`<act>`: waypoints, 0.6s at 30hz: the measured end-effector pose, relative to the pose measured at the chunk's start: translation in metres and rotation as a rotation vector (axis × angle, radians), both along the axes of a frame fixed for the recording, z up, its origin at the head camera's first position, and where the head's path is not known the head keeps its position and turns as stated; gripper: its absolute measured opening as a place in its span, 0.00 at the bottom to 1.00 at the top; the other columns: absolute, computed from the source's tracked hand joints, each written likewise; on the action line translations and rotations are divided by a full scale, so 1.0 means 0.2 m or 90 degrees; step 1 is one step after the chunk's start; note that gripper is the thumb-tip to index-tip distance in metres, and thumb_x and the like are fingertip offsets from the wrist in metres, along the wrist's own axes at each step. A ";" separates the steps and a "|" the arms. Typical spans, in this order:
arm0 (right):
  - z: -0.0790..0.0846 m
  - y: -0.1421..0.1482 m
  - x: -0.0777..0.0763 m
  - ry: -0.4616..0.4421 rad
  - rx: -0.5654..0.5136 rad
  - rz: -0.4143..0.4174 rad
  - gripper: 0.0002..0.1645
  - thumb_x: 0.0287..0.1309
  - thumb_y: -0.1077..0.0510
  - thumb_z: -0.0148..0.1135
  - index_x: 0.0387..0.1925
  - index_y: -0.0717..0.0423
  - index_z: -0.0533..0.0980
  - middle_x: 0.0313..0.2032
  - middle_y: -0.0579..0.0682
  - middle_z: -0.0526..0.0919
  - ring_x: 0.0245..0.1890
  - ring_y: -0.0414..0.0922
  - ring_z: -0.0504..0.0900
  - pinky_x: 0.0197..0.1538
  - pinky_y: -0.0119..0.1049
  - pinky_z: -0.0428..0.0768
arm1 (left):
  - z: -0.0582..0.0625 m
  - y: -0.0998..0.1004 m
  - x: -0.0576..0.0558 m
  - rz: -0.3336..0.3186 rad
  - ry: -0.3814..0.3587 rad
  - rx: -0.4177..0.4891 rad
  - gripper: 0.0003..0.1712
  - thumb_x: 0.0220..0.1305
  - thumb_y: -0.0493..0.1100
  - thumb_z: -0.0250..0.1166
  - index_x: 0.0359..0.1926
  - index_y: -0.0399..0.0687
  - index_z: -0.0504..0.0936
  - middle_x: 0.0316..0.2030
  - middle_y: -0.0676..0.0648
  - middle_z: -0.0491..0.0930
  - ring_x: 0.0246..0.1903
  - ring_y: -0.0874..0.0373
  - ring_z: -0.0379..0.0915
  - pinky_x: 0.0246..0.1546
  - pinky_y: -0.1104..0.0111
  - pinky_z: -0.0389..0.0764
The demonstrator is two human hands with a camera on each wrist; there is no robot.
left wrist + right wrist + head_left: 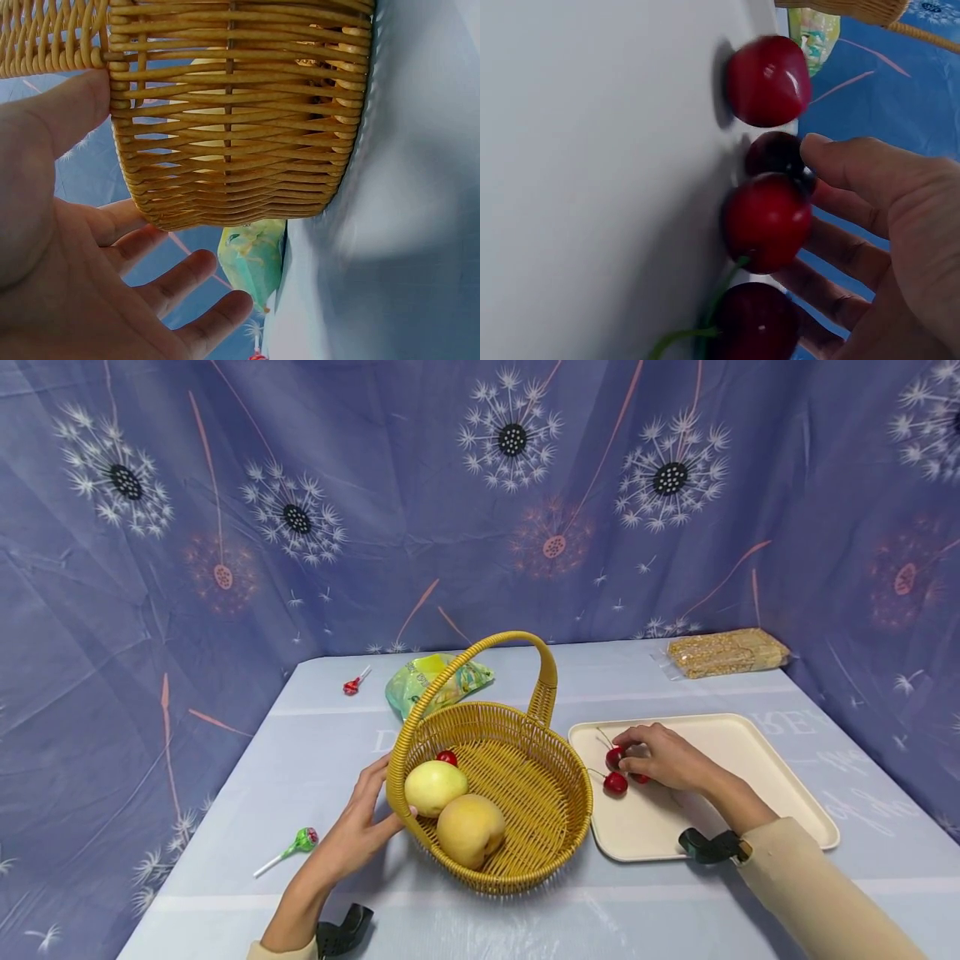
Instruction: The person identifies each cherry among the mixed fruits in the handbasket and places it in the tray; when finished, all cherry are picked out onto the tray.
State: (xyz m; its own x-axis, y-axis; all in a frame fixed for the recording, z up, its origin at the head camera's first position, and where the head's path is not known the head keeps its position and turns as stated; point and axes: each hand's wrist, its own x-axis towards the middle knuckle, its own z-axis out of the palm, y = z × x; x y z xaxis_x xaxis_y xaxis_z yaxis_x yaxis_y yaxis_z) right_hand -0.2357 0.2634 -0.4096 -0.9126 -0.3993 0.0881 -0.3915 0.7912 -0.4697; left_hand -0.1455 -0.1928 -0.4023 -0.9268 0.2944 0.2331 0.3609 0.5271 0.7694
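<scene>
A yellow woven basket [517, 877] with a tall handle holds a pale yellow-green fruit [435, 787], a peach-like yellow fruit [471, 831] and a red cherry [447, 757]. My left hand [360, 831] rests at the basket's left side, thumb at the rim by the handle, other fingers loosely spread. Over the cream tray [720, 735], my right hand [667, 758] pinches a dark red cherry [772, 155] between thumb and index finger. Other red cherries lie close by, one [616, 784] near the tray's left edge and another [769, 225] beside the fingers.
Behind the basket lies a green and yellow plastic packet [408, 685]. A red lollipop [352, 686] is at the back left, and a green lollipop [303, 840] lies left of my left hand. A clear-wrapped pack [727, 653] of a grainy snack sits at the back right.
</scene>
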 end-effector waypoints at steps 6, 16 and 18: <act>0.07 -0.02 0.02 0.022 -0.006 -0.006 0.21 0.57 0.53 0.64 0.51 0.55 0.77 0.49 0.54 0.83 0.51 0.54 0.75 0.52 0.53 0.72 | 0.00 0.00 0.00 0.000 -0.002 0.001 0.34 0.62 0.46 0.63 0.66 0.63 0.61 0.71 0.46 0.49 0.72 0.41 0.42 0.62 0.33 0.51; 0.20 -0.15 0.07 0.064 -0.004 0.020 0.22 0.57 0.49 0.64 0.52 0.51 0.77 0.50 0.50 0.81 0.53 0.51 0.74 0.54 0.53 0.71 | 0.00 0.00 0.00 0.000 -0.002 0.002 0.36 0.62 0.47 0.64 0.68 0.51 0.60 0.72 0.46 0.49 0.72 0.41 0.42 0.63 0.33 0.51; 0.23 -0.19 0.08 0.073 -0.002 0.036 0.21 0.58 0.50 0.63 0.53 0.51 0.77 0.51 0.49 0.81 0.53 0.51 0.74 0.55 0.54 0.71 | 0.00 0.00 0.00 -0.001 0.000 0.002 0.36 0.62 0.47 0.63 0.68 0.51 0.60 0.72 0.46 0.49 0.72 0.41 0.42 0.63 0.33 0.51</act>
State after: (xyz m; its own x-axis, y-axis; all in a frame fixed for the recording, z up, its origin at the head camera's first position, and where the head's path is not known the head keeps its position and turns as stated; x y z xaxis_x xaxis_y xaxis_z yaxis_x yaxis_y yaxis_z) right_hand -0.2189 0.2257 -0.3640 -0.8722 -0.4497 0.1924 -0.4872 0.7644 -0.4222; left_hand -0.1458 -0.1925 -0.4023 -0.9267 0.2945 0.2335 0.3610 0.5241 0.7714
